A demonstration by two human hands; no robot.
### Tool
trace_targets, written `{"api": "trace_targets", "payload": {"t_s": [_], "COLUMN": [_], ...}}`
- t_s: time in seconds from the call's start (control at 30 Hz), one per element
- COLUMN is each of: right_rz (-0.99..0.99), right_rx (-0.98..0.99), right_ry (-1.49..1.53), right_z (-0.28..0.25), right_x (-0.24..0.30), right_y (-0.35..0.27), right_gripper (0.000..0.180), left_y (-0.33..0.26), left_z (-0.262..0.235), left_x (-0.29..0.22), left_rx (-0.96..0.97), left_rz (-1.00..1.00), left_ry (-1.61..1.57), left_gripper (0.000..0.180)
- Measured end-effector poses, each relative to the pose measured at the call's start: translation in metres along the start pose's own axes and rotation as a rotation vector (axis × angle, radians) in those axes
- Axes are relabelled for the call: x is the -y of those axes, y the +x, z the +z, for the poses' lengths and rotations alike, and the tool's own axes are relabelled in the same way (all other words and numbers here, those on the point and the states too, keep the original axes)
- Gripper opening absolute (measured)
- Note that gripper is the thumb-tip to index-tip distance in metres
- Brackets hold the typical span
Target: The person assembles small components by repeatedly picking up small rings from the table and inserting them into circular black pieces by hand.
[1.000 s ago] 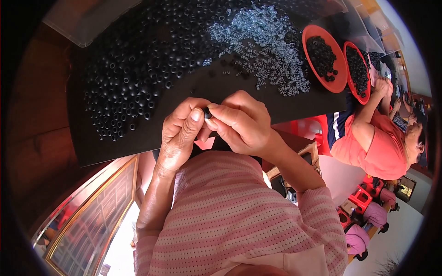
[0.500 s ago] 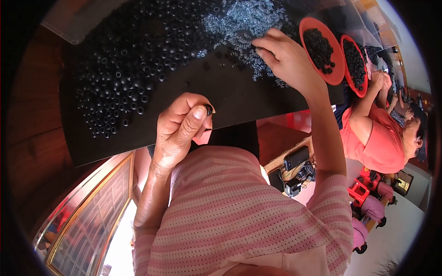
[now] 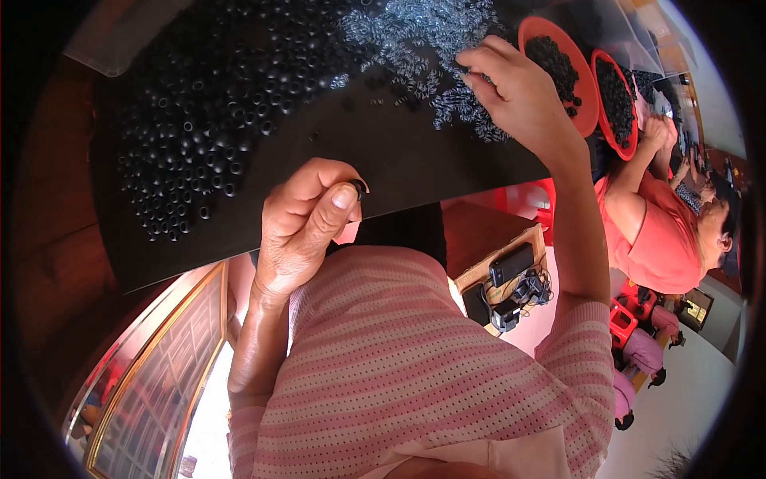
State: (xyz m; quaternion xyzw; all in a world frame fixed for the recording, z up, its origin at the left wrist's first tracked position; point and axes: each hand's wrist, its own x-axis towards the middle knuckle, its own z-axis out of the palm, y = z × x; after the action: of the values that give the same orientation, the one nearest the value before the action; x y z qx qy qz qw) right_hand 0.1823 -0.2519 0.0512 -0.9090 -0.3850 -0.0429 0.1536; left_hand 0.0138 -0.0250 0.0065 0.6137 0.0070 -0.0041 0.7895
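Black is the tabletop (image 3: 415, 168) in front of us, its near edge running slantwise past our waist. Just above that edge we keep our left hand (image 3: 307, 219), thumb and bent forefinger clamped on a small black piece (image 3: 359, 188), of which only a curved bit shows. Our right hand (image 3: 519, 96) is well apart from the left, reaching over toward the far edge, fingers curled downward at the right side of a heap of small silvery springs (image 3: 415, 36). Its thumb and forefinger look slightly parted; we cannot tell whether a spring is between them.

Left of the springs, a broad spread of black rings (image 3: 231, 128) runs from the far edge down toward the near left corner, many with their round openings turned up. One small dark piece (image 3: 313, 137) lies by itself between that spread and the near edge. At the far left corner we have a clear plastic bin (image 3: 120, 40).

Toward the right end, just beyond our right wrist, is a red bowl (image 3: 589, 96) with black pieces in it, and beside it a second red bowl (image 3: 627, 150), likewise filled. Past them sits a co-worker in a coral shirt (image 3: 658, 247), hands close together. Below the near edge, a wooden tray (image 3: 471, 278) carries a dark phone (image 3: 511, 264) and tangled cables (image 3: 533, 287).
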Motion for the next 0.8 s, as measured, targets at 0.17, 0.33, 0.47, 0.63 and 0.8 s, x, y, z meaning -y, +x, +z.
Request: {"api": "trace_targets", "payload": {"t_s": [0.17,0.33,0.47,0.63,0.8], "right_rz": [-0.008,-0.088,-0.118,-0.076,-0.046], "right_rx": [0.093,0.147,0.097,-0.023,0.109], "right_ry": [0.024,-0.01,-0.031,0.04,-0.05], "right_z": [0.0,-0.004,0.012,0.008,-0.003], "right_x": [0.002,0.003,-0.002,0.004,-0.001], "right_y": [0.0,0.003,0.004,0.005,-0.008], "right_gripper": [0.004,0.004,0.009,0.01,0.006], "left_y": [0.0,-0.002,-0.001,-0.001,-0.001], "left_z": [0.001,0.0,0.002,0.002,0.001], "left_x": [0.001,0.002,0.0,0.001,0.0], "left_rx": [-0.003,-0.007,-0.014,-0.027,-0.008], "left_rz": [0.016,0.024,0.016,0.001,-0.01], "left_ry": [0.004,0.021,0.013,0.03,0.041], "left_gripper": [0.021,0.021,0.021,0.021,0.021]}}
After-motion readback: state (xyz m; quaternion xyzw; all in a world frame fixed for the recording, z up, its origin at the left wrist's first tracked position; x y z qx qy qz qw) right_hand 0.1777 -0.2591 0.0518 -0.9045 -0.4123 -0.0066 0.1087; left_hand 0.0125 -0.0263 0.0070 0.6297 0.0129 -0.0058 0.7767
